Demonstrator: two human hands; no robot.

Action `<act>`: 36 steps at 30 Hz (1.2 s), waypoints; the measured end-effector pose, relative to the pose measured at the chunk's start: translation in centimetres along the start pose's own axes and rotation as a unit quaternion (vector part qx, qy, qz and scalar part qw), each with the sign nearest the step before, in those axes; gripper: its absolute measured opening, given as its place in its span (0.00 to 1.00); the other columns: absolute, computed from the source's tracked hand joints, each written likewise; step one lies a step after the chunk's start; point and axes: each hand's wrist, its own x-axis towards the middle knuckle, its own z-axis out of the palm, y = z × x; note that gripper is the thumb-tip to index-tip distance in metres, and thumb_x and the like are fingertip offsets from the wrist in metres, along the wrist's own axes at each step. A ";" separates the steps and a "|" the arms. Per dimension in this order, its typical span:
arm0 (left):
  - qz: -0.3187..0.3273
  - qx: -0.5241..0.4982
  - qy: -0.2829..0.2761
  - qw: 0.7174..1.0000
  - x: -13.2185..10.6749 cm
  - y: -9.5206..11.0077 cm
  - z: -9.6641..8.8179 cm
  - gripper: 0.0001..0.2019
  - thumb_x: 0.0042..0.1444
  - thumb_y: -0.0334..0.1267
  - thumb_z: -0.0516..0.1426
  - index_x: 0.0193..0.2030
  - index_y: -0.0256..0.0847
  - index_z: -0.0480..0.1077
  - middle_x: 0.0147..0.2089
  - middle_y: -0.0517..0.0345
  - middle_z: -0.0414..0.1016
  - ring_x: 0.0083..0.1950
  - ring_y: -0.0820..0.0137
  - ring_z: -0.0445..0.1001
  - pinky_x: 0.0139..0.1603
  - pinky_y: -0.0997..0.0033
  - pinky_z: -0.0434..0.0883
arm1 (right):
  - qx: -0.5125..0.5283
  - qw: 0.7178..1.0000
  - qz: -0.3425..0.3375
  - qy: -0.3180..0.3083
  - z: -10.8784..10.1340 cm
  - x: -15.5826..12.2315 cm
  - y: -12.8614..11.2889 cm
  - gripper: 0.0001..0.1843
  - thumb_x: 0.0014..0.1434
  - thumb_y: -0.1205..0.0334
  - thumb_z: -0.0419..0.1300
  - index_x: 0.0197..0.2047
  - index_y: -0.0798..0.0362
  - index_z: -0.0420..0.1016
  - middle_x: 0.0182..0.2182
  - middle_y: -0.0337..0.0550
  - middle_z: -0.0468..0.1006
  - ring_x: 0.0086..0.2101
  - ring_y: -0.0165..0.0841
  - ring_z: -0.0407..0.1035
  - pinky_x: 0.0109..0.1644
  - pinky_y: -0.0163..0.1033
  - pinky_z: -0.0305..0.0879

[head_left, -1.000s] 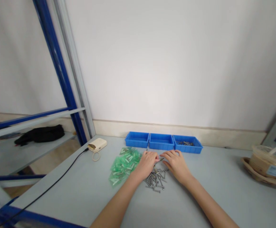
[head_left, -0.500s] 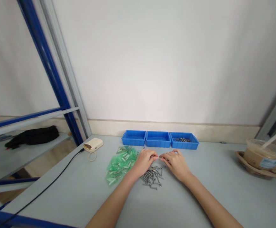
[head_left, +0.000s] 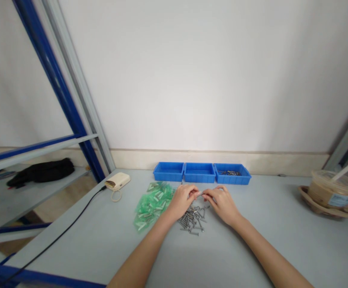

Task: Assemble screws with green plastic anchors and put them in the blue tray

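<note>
My left hand [head_left: 183,200] and my right hand [head_left: 222,203] meet almost fingertip to fingertip above a loose pile of metal screws [head_left: 192,219]. Both are closed in a pinch on one small, thin, dark screw [head_left: 202,194] that bridges the gap between them. Fingers cover most of it, and a pale bit at the left fingertips is too small to name. Beside my left hand lie crumpled green clear plastic bags [head_left: 151,208] with small pale pieces inside.
Three blue bins stand along the wall: a left bin [head_left: 168,176], a middle bin [head_left: 199,177] and a right bin [head_left: 235,179] holding some screws. A cream device [head_left: 120,181] with a black cable [head_left: 68,229] lies left. A lidded drink cup [head_left: 331,192] sits at right.
The hands stay close together over the pile, the right fingers curled slightly more. A dark thin part now shows between the fingertips, where a pale one showed before. The view has shifted slightly.
</note>
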 end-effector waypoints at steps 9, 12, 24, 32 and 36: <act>0.026 0.045 -0.020 0.998 -0.2 0.7 -0.6 0.13 0.60 0.38 0.48 0.30 0.39 0.70 0.31 0.60 0.73 0.34 0.71 0.69 0.39 0.73 0.60 | 0.004 1.000 -0.007 -0.007 -0.3 -0.1 -0.2 0.15 0.63 0.56 0.45 0.39 0.51 0.70 0.32 0.40 0.78 0.31 0.31 0.69 0.47 0.42 0.52; 0.026 0.050 -0.030 0.998 -0.2 0.8 -0.5 0.14 0.60 0.38 0.47 0.28 0.39 0.69 0.28 0.60 0.72 0.33 0.71 0.68 0.38 0.74 0.60 | 0.003 1.000 -0.012 -0.018 -0.3 -0.1 -0.1 0.17 0.64 0.57 0.44 0.35 0.51 0.71 0.29 0.39 0.77 0.30 0.30 0.69 0.46 0.41 0.52; 0.022 -0.006 -0.027 0.999 -0.1 0.2 0.3 0.16 0.61 0.38 0.45 0.25 0.39 0.66 0.24 0.62 0.70 0.29 0.72 0.68 0.36 0.76 0.60 | 0.001 1.000 -0.006 -0.029 -0.5 -0.2 0.1 0.14 0.63 0.56 0.47 0.37 0.51 0.70 0.27 0.37 0.76 0.28 0.29 0.68 0.46 0.39 0.52; -0.002 -0.022 -0.053 0.998 -0.1 0.5 0.4 0.18 0.62 0.40 0.43 0.24 0.39 0.64 0.22 0.64 0.69 0.27 0.73 0.68 0.33 0.76 0.60 | -0.014 1.000 -0.019 -0.017 -0.6 0.0 0.0 0.16 0.64 0.55 0.43 0.38 0.51 0.70 0.30 0.39 0.77 0.29 0.29 0.68 0.46 0.38 0.52; -0.006 -0.032 -0.058 0.998 -0.1 1.1 0.0 0.12 0.60 0.39 0.46 0.30 0.40 0.65 0.25 0.64 0.71 0.30 0.72 0.70 0.35 0.76 0.61 | -0.030 0.999 -0.001 -0.031 -0.7 0.0 0.0 0.19 0.65 0.56 0.42 0.31 0.52 0.70 0.25 0.37 0.76 0.27 0.28 0.67 0.45 0.38 0.51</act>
